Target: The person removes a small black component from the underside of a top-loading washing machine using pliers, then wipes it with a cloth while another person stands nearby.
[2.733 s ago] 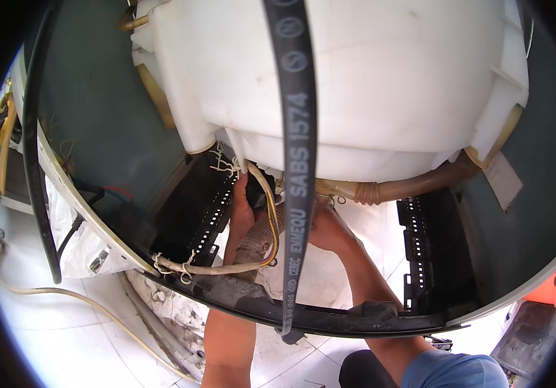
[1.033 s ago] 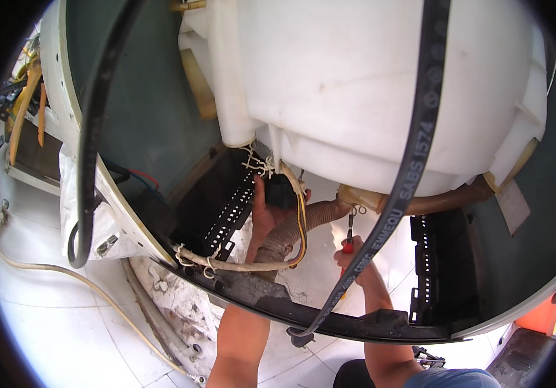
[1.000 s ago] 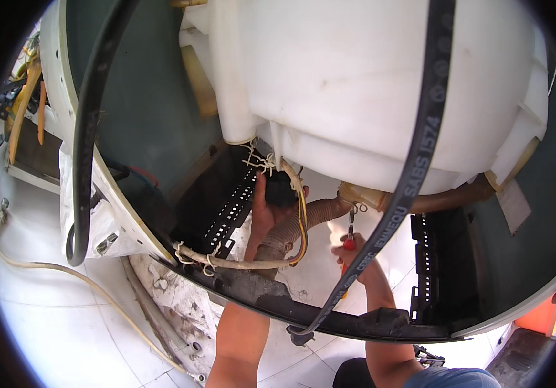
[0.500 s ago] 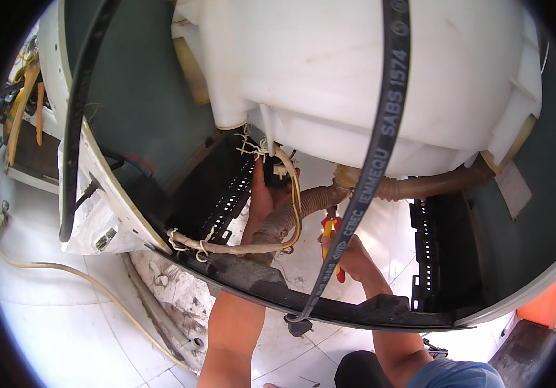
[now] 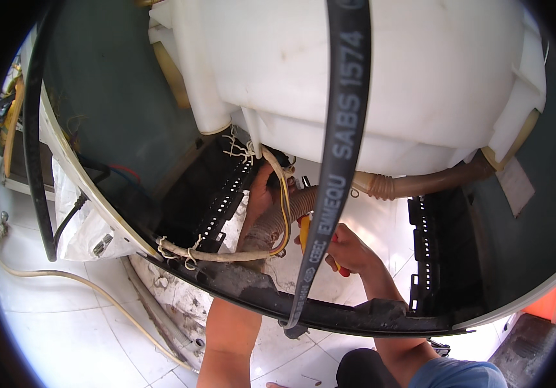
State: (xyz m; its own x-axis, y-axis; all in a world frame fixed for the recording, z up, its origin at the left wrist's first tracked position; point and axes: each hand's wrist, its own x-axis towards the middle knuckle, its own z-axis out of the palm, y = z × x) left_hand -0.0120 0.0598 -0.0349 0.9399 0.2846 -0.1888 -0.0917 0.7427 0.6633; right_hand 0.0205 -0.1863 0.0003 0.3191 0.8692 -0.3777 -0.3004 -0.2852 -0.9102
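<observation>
My right hand (image 5: 354, 249) is closed round pliers (image 5: 305, 231) with red and yellow handles, below the white plastic tub (image 5: 271, 71). The dark jaws point up behind the ribbed brown hose (image 5: 298, 202), close to my left hand. My left hand (image 5: 256, 197) reaches up behind the hose and a taped wire bundle (image 5: 229, 257). Its fingers curl round something dark under the tub, mostly hidden by the wires. Yellow and dark wires of the bundle arch over the hose, and pale ties hang around it.
A black cable (image 5: 344, 123) hangs across the foreground. The curved housing (image 5: 113, 116) surrounds the tub, its black lower rim (image 5: 355, 317) passing over my forearms. Black slotted panels (image 5: 425, 252) stand at both sides. A beige hose (image 5: 71, 274) lies on the white tiles.
The pliers have moved left and up toward my left hand, with their jaws now behind the brown hose. The view has shifted slightly, and the hanging cable appears farther left.
</observation>
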